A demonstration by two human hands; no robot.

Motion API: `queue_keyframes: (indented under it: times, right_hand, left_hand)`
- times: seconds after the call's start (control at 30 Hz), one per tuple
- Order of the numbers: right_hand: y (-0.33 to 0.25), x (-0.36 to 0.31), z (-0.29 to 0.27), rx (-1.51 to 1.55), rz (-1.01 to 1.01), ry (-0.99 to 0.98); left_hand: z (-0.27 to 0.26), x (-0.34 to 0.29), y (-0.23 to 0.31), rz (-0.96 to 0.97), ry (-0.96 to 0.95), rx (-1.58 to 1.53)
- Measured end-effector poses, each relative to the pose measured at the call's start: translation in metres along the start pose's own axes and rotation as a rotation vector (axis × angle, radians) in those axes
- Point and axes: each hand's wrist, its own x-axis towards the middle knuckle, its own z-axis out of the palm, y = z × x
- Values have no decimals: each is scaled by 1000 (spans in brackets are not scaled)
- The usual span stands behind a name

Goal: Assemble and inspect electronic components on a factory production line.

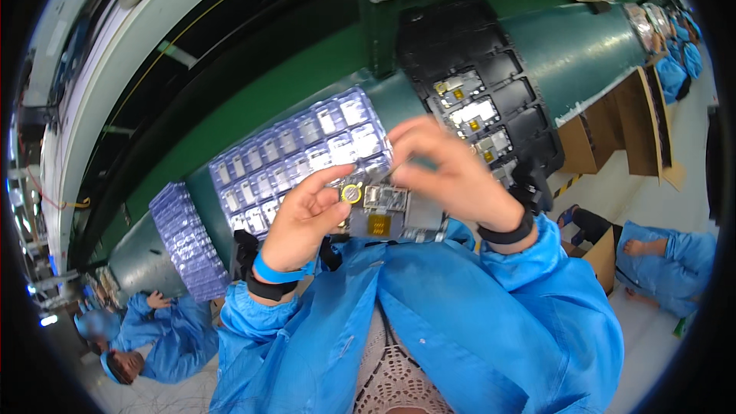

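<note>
A circuit board [392, 212] lies between the hands, just in front of the chest, probably kept close so its small parts are easy to see and reach. It has a gold patch [379, 225] and, near its left end, a round yellow-rimmed part [351, 193]. The left hand [295, 222] is half curled, thumb by that end, perhaps to steady it; the right hand [441, 172] arches over the far edge, fingertips close together. Beyond, a clear compartment tray [292, 153] of pale pieces and a black tray [529, 126] bearing more boards sit on the green bench [590, 46], seemingly within easy reach.

The right fingertips are blurred, so I cannot tell whether they pinch anything; nor how firmly the left grips. Fingers cover the clear tray's near corner.
</note>
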Motion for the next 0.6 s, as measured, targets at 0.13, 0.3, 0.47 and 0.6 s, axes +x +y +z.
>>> queue_keyframes:
  times: [0.13, 0.3, 0.47, 0.6]
  right_hand:
    - [-21, -2, -10, 194, 179, 419]
    - [-28, -3, 6, 445, 379, 353]
    - [-30, 1, 9, 370, 380, 232]
    - [-35, 5, 15, 286, 486, 178]
  left_hand:
    - [16, -2, -4, 80, 174, -38]
    - [29, -5, -2, 156, 176, -190]
    - [33, -6, -1, 258, 233, -115]
    - [33, -6, 0, 258, 212, -100]
